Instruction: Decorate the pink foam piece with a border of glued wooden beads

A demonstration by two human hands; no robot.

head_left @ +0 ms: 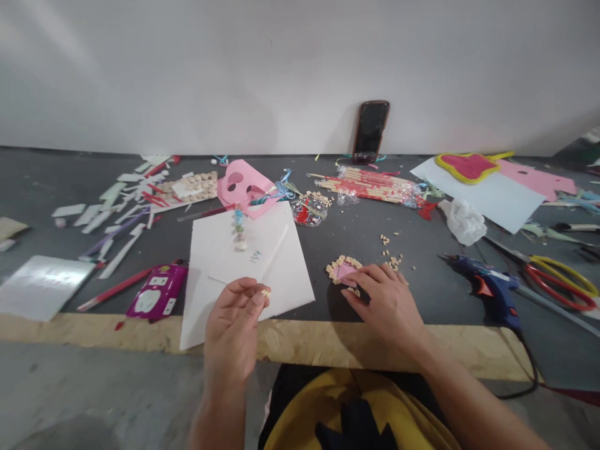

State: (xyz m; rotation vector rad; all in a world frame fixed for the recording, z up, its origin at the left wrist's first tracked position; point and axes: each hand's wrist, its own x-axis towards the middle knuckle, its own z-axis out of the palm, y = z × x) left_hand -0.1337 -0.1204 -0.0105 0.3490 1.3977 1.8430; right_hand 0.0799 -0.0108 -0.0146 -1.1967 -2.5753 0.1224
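My left hand [238, 319] is raised in front of the white sheet [293, 275], thumb and fingertips pinched on small pale pieces [266, 292] that look like tiny beige beads. My right hand [387, 300] lies low over the dark table. Its thumb and index finger grip the near right edge of a small pink piece [344, 271], whose border is lined with beige beads [330, 269]. The fingers partly hide that edge. Just beyond this hand lie loose beige beads [392, 261].
A blue glue gun [487, 287] and scissors [557, 281] lie to the right. Behind are wrapped sticks [370, 186], a bag of beads [309, 211], a pink mask cutout [246, 187] and a leaning phone [370, 131]. A purple case [159, 290] and paper strips [112, 206] are at left.
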